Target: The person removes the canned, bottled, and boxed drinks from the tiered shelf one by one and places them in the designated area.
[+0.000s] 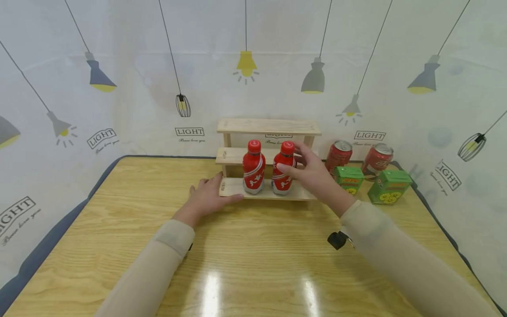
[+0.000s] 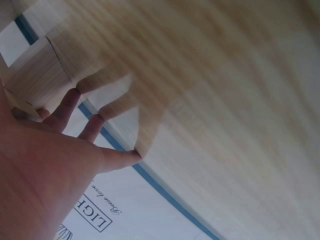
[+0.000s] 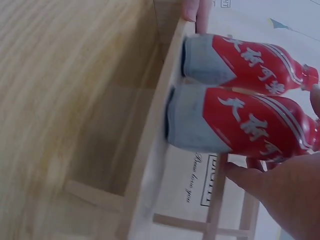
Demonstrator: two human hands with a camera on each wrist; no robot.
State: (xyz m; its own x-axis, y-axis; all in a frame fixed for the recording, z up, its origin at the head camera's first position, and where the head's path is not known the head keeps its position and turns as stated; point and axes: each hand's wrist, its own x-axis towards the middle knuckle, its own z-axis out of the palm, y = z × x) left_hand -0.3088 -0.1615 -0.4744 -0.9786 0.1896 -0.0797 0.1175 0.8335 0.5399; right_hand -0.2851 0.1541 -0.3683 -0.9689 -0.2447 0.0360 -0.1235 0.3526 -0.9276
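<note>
A small three-tier wooden shelf [image 1: 269, 127] stands at the back of the table. Two red drink bottles with white characters are upright on its lowest tier, the left bottle [image 1: 253, 169] close beside the right bottle [image 1: 281, 178]. My right hand [image 1: 314, 174] holds the right bottle around its upper part, thumb in front and fingers behind; the bottle's base meets the tier in the right wrist view. At the shelf's left end rests my left hand [image 1: 207, 196], its thumb along the front edge. In the left wrist view its spread fingers [image 2: 120, 157] touch the tabletop.
Right of the shelf are two red cans, a left can [image 1: 338, 154] and a right can [image 1: 377, 159]. Before them stand two green drink cartons, a left carton [image 1: 349, 178] and a right carton [image 1: 389, 187]. A lamp-printed curtain [image 1: 150, 79] hangs behind the wooden table [image 1: 253, 246].
</note>
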